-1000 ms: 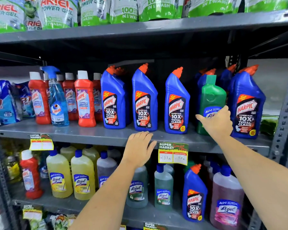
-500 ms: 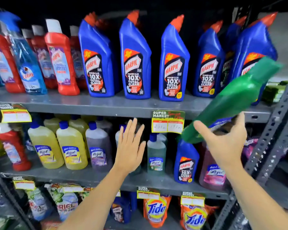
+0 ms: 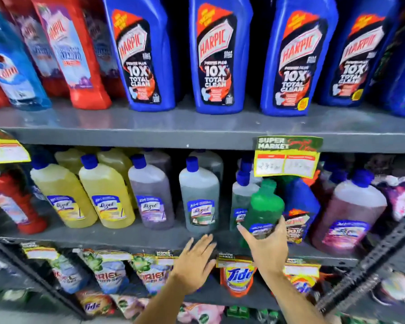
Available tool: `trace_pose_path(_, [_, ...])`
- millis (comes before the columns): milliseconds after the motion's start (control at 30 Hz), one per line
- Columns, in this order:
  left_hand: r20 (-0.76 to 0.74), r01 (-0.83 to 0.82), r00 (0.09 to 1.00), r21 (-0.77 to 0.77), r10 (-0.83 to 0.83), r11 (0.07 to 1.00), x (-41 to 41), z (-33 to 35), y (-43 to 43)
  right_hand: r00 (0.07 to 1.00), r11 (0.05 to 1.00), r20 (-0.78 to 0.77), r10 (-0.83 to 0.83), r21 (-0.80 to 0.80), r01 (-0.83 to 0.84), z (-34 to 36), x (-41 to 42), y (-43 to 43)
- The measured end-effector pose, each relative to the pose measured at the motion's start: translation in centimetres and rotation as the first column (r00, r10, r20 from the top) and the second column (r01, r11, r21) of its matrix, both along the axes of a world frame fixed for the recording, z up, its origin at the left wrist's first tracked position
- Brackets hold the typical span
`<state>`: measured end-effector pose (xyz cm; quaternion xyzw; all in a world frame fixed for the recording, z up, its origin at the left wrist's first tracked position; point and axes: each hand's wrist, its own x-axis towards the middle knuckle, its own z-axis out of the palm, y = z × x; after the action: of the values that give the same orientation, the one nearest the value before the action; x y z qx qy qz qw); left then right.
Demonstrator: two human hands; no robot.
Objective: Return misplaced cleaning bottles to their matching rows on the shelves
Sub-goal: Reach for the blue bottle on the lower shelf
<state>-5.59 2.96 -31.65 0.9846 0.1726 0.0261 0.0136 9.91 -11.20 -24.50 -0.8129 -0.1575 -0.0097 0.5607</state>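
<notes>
Looking down past our two bare arms, we see our left hand (image 3: 194,265) nearest to us, flat and spread wide, holding nothing, in front of the edge of the middle shelf (image 3: 126,237). Just beside it our right hand (image 3: 265,249) has its fingers (image 3: 246,233) wrapped around the bottom of a green bottle (image 3: 265,206). The green bottle stands up almost straight at the front of the middle shelf, between a grey Lizol bottle (image 3: 200,202) and a blue Harpic bottle (image 3: 299,206) that is partly hidden behind it.

Under our hands hangs an orange Tide pouch (image 3: 236,277).

Farther left on the middle shelf stand a purple bottle (image 3: 151,197) and two yellow Lizol bottles (image 3: 105,197). A pink bottle (image 3: 351,213) stands to the right.

A yellow price tag (image 3: 288,160) hangs from the top shelf (image 3: 197,132). Up there, farthest away, we see a row of blue Harpic bottles (image 3: 220,54) and some red bottles (image 3: 73,54).
</notes>
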Motion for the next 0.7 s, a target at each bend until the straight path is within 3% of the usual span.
trace_pose_path(233, [0.161, 0.055, 0.986, -0.038, -0.048, 0.998, -0.1, -1.3, 0.2, 0.998, 0.993, 0.061, -0.021, -0.118, 0.028, -2.3, 0.0, 1.7])
trace_pose_path(400, [0.138, 0.023, 0.99, -0.017, -0.021, 1.0, -0.1, -1.5, -0.3, 0.995, 0.994, 0.083, 0.062, -0.099, -0.054, -2.7, -0.3, 1.1])
trace_pose_path(567, [0.143, 0.015, 0.99, -0.013, -0.013, 1.0, -0.2, -1.9, -0.3, 0.94, 0.983, 0.288, -0.182, 0.089, 0.163, -2.4, 0.3, -2.5])
trace_pose_path(700, [0.148, 0.024, 0.989, -0.004, -0.023, 1.0, -0.2, -1.9, -0.2, 0.927, 0.954, 0.224, -0.299, 0.071, 0.291, -1.9, 4.5, -4.6])
